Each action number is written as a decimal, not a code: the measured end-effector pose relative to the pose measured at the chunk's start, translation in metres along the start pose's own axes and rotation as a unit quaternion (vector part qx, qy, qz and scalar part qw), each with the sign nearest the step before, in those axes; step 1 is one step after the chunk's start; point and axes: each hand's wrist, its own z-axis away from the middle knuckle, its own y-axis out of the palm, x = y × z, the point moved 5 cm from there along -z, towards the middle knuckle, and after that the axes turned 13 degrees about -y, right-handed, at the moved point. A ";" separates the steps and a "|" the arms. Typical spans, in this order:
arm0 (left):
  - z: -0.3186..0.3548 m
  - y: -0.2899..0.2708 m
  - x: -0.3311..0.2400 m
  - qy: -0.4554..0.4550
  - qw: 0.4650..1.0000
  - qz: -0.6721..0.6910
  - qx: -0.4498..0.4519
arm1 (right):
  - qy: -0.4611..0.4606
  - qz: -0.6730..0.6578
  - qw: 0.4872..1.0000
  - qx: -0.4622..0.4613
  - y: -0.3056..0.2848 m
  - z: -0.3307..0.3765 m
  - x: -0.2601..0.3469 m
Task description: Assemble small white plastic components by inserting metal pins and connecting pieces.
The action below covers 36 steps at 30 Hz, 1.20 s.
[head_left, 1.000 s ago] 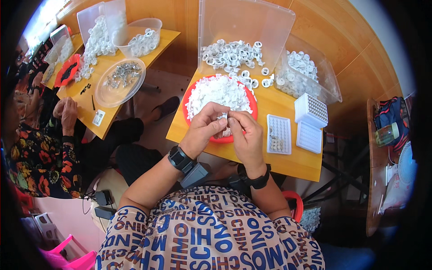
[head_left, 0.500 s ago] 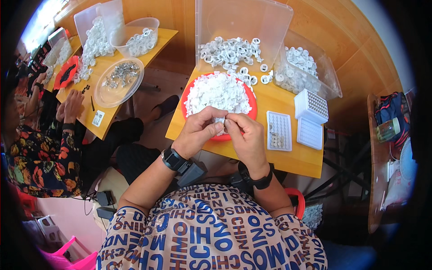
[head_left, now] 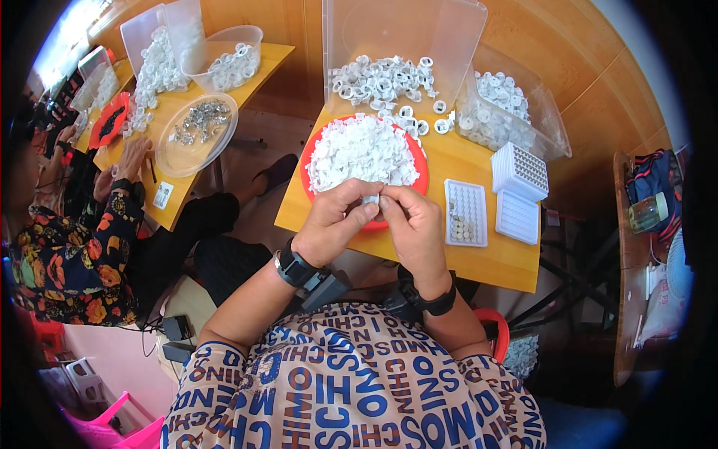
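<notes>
My left hand (head_left: pixel 333 222) pinches a small white plastic piece (head_left: pixel 371 200) between thumb and fingertips, over the near edge of a red basin (head_left: pixel 422 161). My right hand (head_left: pixel 413 224) meets it there, thumb and forefinger closed at the piece's right side; the fingers hide much of it. A heap of small white plastic pieces (head_left: pixel 363 153) fills the basin. To the right of my hands lies a white tray (head_left: pixel 466 191) with rows of hollows, and several small round beige discs (head_left: pixel 463 228) rest in its near part.
Stacked white trays (head_left: pixel 517 173) stand farther right. Behind the basin, white ring-shaped parts (head_left: pixel 385 78) lie before an upright clear bin (head_left: pixel 404 30); another clear bin (head_left: pixel 516 127) holds more. At left, a co-worker's hand (head_left: pixel 133 159) rests near a clear dish of metal parts (head_left: pixel 200 123).
My hands stay together over the basin, shifted very slightly right, and the white piece shows more plainly between them. At left, the co-worker's hand has moved toward the clear dish.
</notes>
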 end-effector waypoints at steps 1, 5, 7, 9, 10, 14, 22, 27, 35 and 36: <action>0.000 0.000 -0.001 0.009 1.000 -0.025 -0.007 | 0.001 0.000 1.000 0.000 0.000 0.000 0.000; 0.001 0.002 -0.003 0.036 0.998 -0.055 -0.023 | 0.000 0.006 1.000 -0.001 0.000 -0.001 0.002; 0.001 0.003 -0.004 0.038 0.997 -0.063 -0.026 | 0.005 0.004 1.000 0.000 0.000 -0.001 0.002; 0.001 0.003 -0.005 0.039 0.996 -0.072 -0.029 | 0.007 -0.001 1.000 -0.004 -0.001 0.000 0.002; 0.001 0.003 -0.006 0.041 0.995 -0.091 -0.029 | 0.007 -0.002 1.000 -0.004 -0.001 0.000 0.001; -0.001 0.001 -0.003 0.057 0.991 -0.114 -0.027 | -0.005 0.014 1.000 -0.004 0.000 -0.003 0.000; 0.003 -0.003 0.013 0.000 0.999 -0.030 -0.025 | 0.016 -0.105 0.993 -0.051 0.003 0.002 -0.015; 0.004 -0.002 0.003 0.028 0.998 -0.043 -0.028 | -0.019 -0.203 0.978 -0.034 0.004 0.005 -0.013; 0.006 -0.001 -0.009 0.021 0.988 -0.142 -0.055 | 0.015 -0.195 0.981 -0.021 0.003 0.009 -0.015; 0.006 -0.001 -0.009 0.021 0.988 -0.142 -0.055 | 0.016 -0.193 0.981 -0.029 0.003 0.009 -0.015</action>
